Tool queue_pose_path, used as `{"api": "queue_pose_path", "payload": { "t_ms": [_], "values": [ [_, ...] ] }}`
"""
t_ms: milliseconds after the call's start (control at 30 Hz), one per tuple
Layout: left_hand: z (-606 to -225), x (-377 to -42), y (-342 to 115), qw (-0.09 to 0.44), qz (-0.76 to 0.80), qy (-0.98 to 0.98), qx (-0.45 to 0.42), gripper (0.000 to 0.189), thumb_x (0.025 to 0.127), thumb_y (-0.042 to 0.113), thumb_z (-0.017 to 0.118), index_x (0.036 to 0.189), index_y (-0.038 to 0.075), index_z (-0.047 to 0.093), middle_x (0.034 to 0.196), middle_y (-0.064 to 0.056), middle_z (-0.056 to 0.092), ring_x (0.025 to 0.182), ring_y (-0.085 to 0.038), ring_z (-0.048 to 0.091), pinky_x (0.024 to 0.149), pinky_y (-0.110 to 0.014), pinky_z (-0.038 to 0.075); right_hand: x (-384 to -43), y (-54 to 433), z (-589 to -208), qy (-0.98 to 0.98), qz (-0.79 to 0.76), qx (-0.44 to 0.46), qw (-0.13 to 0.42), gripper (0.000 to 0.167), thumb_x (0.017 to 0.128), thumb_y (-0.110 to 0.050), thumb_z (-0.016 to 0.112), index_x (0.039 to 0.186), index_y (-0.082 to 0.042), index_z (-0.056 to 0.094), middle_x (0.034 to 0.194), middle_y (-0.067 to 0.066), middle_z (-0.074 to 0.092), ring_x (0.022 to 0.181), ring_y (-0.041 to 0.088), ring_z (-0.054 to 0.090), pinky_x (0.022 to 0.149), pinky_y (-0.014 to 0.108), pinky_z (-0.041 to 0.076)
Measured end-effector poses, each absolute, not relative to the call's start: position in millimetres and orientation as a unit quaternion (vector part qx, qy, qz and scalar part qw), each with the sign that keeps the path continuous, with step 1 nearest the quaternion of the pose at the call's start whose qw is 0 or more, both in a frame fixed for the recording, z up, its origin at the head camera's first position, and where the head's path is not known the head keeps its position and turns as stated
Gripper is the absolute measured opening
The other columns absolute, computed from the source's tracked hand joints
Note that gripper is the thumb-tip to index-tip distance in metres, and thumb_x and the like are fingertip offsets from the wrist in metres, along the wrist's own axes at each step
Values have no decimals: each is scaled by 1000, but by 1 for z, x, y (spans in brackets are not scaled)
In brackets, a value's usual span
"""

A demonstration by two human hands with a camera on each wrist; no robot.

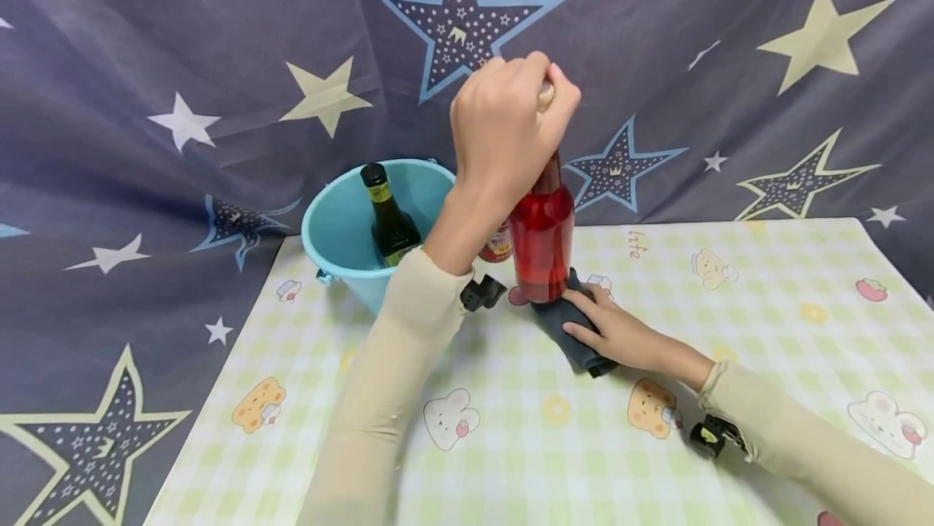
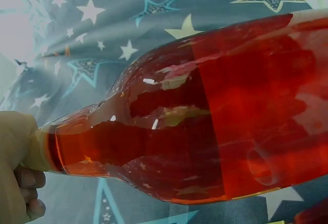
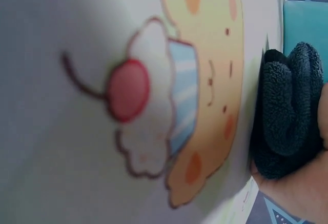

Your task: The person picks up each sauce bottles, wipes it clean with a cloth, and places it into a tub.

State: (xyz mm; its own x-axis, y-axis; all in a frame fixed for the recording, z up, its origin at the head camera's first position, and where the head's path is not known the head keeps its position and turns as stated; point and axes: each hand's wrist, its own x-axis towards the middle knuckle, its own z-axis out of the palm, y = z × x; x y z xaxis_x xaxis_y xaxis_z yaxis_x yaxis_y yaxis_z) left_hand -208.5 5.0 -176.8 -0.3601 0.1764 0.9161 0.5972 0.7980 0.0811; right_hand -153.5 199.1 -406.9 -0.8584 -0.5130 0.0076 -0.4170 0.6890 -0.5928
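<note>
My left hand (image 1: 511, 125) grips the neck of a red bottle (image 1: 542, 238) and holds it upright; a pale top shows beside the thumb. In the left wrist view, the clear glass bottle (image 2: 169, 126) shows red liquid inside. My right hand (image 1: 627, 331) lies over a folded dark towel (image 1: 572, 335) on the table, its fingers bent down round the towel's side in the right wrist view. The bottle's base overlaps the towel's far end in the head view; whether they touch, I cannot tell.
A light blue bucket (image 1: 339, 238) stands at the back left with a dark green bottle (image 1: 394, 222) leaning inside. Behind the left wrist, a red-labelled container (image 1: 499, 245) is partly hidden. A star-patterned curtain (image 1: 241, 48) hangs behind the checked table cover (image 1: 511, 469).
</note>
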Motion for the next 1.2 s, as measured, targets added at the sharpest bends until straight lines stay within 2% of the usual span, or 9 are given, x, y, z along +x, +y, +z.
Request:
{"api": "queue_pose_path", "payload": {
  "t_ms": [133, 233, 367, 467, 633, 867, 1033, 1200],
  "values": [
    [-182, -198, -3, 511, -209, -797, -246, 31, 97, 18, 52, 73, 7, 68, 57, -6, 55, 58, -22, 53, 54, -30, 43, -155, 195, -405, 925, -282, -246, 68, 59, 107, -27, 54, 157, -3, 36, 151, 39, 32, 130, 54, 52, 101, 61, 48],
    [-185, -192, -9, 509, -215, -796, -246, 32, 96, 18, 53, 69, 8, 65, 55, -6, 52, 57, -22, 51, 52, -30, 40, -157, 192, -402, 931, -269, -244, 47, 58, 106, -23, 56, 157, -4, 37, 144, 40, 38, 115, 47, 61, 88, 52, 54],
    [-192, -187, -15, 500, -214, -802, -246, 30, 96, 17, 55, 70, 8, 67, 56, -6, 55, 57, -22, 51, 51, -31, 40, -162, 194, -399, 938, -260, -228, 16, 57, 104, -18, 58, 156, -2, 38, 139, 41, 40, 99, 39, 65, 73, 42, 51],
    [-198, -185, -19, 493, -207, -808, -249, 29, 95, 17, 55, 71, 8, 69, 56, -5, 57, 57, -21, 52, 52, -31, 43, -170, 200, -398, 941, -264, -211, 18, 58, 105, -17, 57, 156, -1, 36, 142, 43, 39, 106, 46, 64, 77, 46, 52],
    [-209, -188, -23, 473, -204, -814, -268, 28, 96, 19, 58, 74, 8, 71, 58, -5, 59, 58, -21, 53, 55, -30, 45, -179, 207, -397, 940, -271, -202, 52, 60, 107, -21, 53, 159, -4, 30, 145, 45, 35, 126, 55, 52, 92, 58, 50],
    [-219, -197, -26, 468, -195, -805, -307, 25, 95, 18, 59, 79, 6, 73, 64, -6, 67, 60, -21, 55, 58, -30, 48, -183, 207, -395, 939, -264, -211, 68, 61, 107, -22, 53, 160, -3, 30, 143, 45, 36, 124, 55, 53, 90, 57, 50],
    [-225, -203, -28, 464, -190, -801, -326, 25, 95, 17, 57, 78, 6, 72, 61, -5, 64, 59, -19, 53, 59, -30, 46, -184, 206, -393, 939, -258, -212, 80, 61, 107, -23, 52, 160, -2, 29, 141, 45, 36, 120, 53, 56, 86, 52, 50],
    [-228, -206, -29, 450, -190, -805, -337, 25, 96, 16, 57, 78, 7, 72, 59, -3, 61, 59, -18, 52, 60, -29, 45, -182, 207, -392, 938, -260, -212, 83, 62, 107, -24, 52, 160, -2, 28, 141, 45, 36, 119, 52, 56, 86, 53, 50]
  ]
}}
